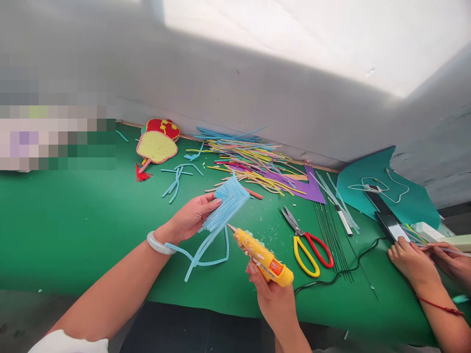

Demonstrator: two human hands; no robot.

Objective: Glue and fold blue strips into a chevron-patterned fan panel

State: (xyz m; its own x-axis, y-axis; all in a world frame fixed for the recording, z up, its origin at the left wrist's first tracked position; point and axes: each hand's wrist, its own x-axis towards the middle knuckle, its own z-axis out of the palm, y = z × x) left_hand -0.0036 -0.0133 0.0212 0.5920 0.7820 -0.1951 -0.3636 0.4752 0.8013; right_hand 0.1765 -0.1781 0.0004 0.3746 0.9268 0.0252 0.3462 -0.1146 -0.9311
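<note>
My left hand (191, 215) holds a light blue piece made of bent strips glued side by side (226, 203), with loose strip ends trailing down to the green table (73, 220). My right hand (274, 294) grips a yellow hot glue gun (261, 255). Its nozzle points up-left, close to the lower edge of the blue piece. A pale bangle sits on my left wrist.
Yellow-and-red scissors (307, 242) lie right of the glue gun. A heap of coloured strips (250, 162) and purple sheet lie behind. Two small fans (158, 142) lie at the back left. Another person's hands (423, 260) work at the right, by a teal sheet (386, 186) and a phone.
</note>
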